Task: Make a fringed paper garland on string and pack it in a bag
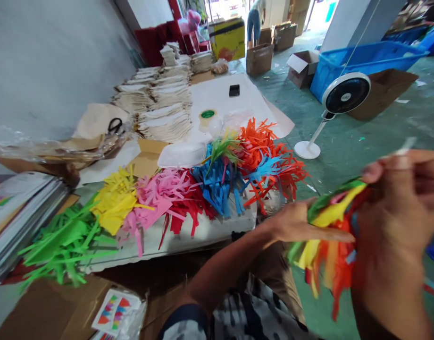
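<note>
A multicoloured paper tassel with green, yellow, orange and red strips hangs at the right, held up off the table. My left hand is closed around its strips, thumb lying across the front. At its upper end my right hand is closed, fingertips pinched together; motion blurs it. A small whitish tip pokes out above those fingers; I cannot tell what it is. Nearest on the table lie orange fringed paper and blue fringed paper.
Green, yellow and pink fringed paper line the table's front edge. Behind are a plastic tray, tape roll, phone and paper stacks. A fan and blue bin stand right; a person is farther back.
</note>
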A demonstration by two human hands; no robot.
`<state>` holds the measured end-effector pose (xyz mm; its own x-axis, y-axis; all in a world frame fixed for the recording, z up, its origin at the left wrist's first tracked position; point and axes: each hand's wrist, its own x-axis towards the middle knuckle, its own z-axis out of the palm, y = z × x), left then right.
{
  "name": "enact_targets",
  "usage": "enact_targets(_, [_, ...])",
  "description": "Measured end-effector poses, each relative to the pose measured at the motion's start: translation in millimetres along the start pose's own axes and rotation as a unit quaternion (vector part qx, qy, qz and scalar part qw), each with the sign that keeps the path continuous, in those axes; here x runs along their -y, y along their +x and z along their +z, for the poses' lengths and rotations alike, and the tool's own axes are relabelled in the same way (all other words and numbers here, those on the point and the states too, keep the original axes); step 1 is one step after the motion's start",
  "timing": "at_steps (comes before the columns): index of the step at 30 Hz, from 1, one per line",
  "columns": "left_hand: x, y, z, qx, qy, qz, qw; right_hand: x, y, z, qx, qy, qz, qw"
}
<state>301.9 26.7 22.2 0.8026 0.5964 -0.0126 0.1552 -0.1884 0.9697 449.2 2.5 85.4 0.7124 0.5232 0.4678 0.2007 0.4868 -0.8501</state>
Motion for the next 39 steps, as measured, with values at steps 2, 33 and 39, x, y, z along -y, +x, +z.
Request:
enact_targets(2, [15, -6, -19.2, -0.015, 0.026, -0.039, 0.999, -19, 2, 9, 0.030, 0.015, 0.021, 0.999])
enact_targets(33, [6, 3, -140.0, -0.222, 0.068, 0.007, 0.973, -46, -7, 9, 0.171, -0.063, 0.001, 0.983])
enact_targets(39, [2, -1, -143.9, -0.199, -0.183, 0.027, 0.963, -44, -13, 14, 0.208, -0.091, -0.016, 0.974])
